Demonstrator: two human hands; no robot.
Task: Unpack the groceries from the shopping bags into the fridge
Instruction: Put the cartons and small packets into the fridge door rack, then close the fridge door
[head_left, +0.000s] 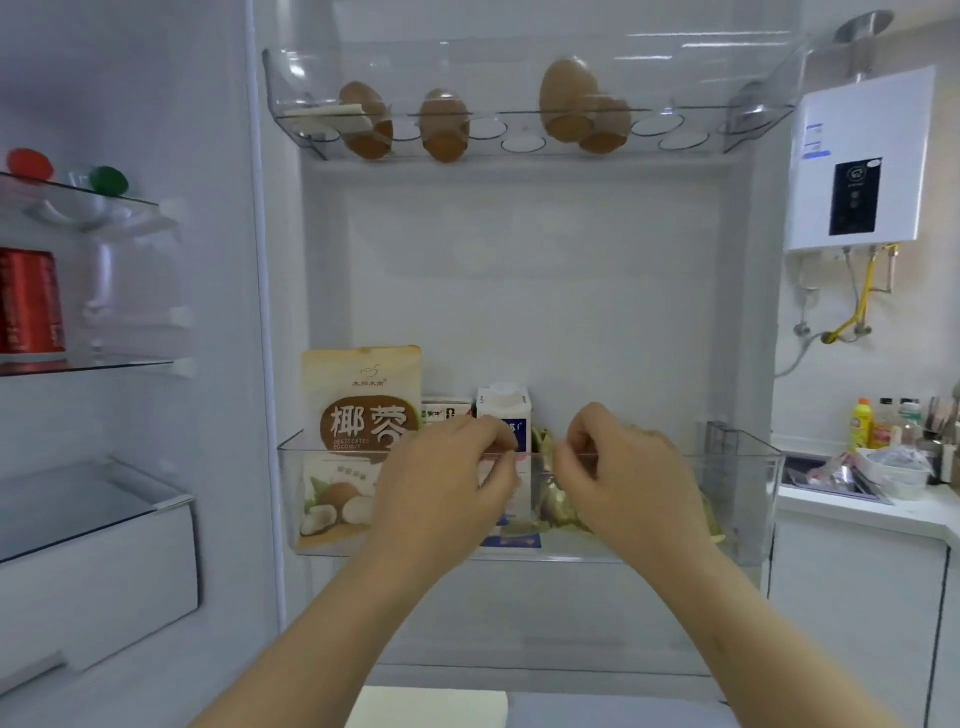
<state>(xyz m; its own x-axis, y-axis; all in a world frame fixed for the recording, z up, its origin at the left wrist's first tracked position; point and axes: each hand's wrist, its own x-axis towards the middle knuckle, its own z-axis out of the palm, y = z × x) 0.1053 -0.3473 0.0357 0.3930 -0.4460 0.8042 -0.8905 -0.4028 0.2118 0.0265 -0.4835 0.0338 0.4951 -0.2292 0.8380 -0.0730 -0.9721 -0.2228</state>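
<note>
Groceries stand in the clear door bin (748, 460) of the open fridge. At its left end is a tall bag of desiccated coconut (358, 410). Next to that are a small carton (447, 408) and a white milk carton (504, 410) toward the bin's middle. Just right of the milk carton a crumpled yellow-green packet (550, 499) lies low inside the bin. Both of the person's hands are up at the bin's front rim, near each other but apart. The left hand (447, 483) sits in front of the milk carton with its fingers curled tight, thumb and fingertips drawn together at the rim; whether they pinch anything I cannot tell. The right hand (628, 483) is over the packet, fingers likewise curled in narrow, and I cannot tell if it holds something. High above the bin, a clear egg tray (519, 143) carries several brown eggs (444, 124). Off to the bin's left, red cans (28, 301) stand on an inner fridge shelf. To the bin's right, beyond the door, a white water heater (857, 161) hangs on the wall above a counter (857, 512) with bottles (862, 423).
</note>
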